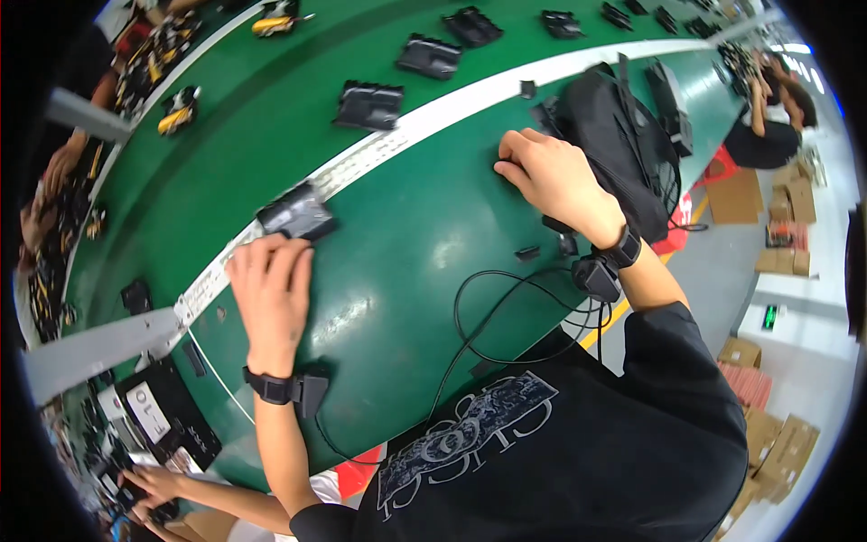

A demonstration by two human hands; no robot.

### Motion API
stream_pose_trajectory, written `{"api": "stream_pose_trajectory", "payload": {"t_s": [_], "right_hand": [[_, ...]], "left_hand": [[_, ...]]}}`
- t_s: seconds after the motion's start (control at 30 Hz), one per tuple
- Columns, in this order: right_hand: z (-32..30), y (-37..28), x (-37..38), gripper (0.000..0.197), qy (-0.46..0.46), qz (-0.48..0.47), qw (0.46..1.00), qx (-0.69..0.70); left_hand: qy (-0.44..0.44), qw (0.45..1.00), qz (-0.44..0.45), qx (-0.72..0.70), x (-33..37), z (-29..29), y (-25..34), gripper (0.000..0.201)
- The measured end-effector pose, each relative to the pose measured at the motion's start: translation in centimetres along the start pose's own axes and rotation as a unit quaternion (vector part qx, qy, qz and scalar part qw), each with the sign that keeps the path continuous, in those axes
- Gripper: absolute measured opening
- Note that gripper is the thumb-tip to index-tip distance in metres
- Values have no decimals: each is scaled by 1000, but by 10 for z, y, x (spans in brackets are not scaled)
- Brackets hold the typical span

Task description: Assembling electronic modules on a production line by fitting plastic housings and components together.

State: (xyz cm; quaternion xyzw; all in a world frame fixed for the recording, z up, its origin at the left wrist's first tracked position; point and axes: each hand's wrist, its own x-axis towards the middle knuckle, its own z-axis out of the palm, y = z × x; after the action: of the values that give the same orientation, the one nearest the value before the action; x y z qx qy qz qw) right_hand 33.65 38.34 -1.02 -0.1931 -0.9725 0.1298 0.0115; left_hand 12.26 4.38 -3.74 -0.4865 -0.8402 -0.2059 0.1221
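Observation:
My left hand reaches forward over the green table with its fingers loosely extended. The fingertips are at the near edge of a black plastic housing, which lies tilted across the white rail and is slightly blurred. Whether the fingers grip it cannot be made out; they look apart from a full grasp. My right hand is by a black backpack, with its fingers curled in and nothing visible in them. Both wrists wear black straps with small black boxes, cabled together.
Beyond the white perforated rail, a green belt carries several black housings and yellow-and-black parts. A loose black cable loops over the table. A grey metal post stands at left, near a co-worker's hands.

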Motion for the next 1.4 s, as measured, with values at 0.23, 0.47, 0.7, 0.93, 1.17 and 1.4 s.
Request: {"api": "stream_pose_trajectory", "payload": {"t_s": [0.23, 0.47, 0.7, 0.93, 1.17, 1.4], "right_hand": [[-4, -33, 24, 15, -28, -125, 989, 66], [-11, -95, 36, 16, -88, -146, 936, 307], [10, -75, 39, 19, 59, -225, 972, 23], [-15, -108, 53, 20, 24, -313, 948, 45], [7, -147, 67, 20, 15, -384, 922, 32], [23, -146, 55, 19, 19, -378, 926, -4]], "left_hand": [[37, 994, -4, -99, -8, -5, 13, 23], [9, 989, 4, -146, -17, -1, 13, 20], [45, 980, 26, -191, -20, 6, 16, 20], [26, 984, 31, -173, -23, 6, 12, 27], [1, 987, 24, -161, -17, 8, 10, 33], [10, 987, 26, -160, -20, 7, 17, 34]]}}
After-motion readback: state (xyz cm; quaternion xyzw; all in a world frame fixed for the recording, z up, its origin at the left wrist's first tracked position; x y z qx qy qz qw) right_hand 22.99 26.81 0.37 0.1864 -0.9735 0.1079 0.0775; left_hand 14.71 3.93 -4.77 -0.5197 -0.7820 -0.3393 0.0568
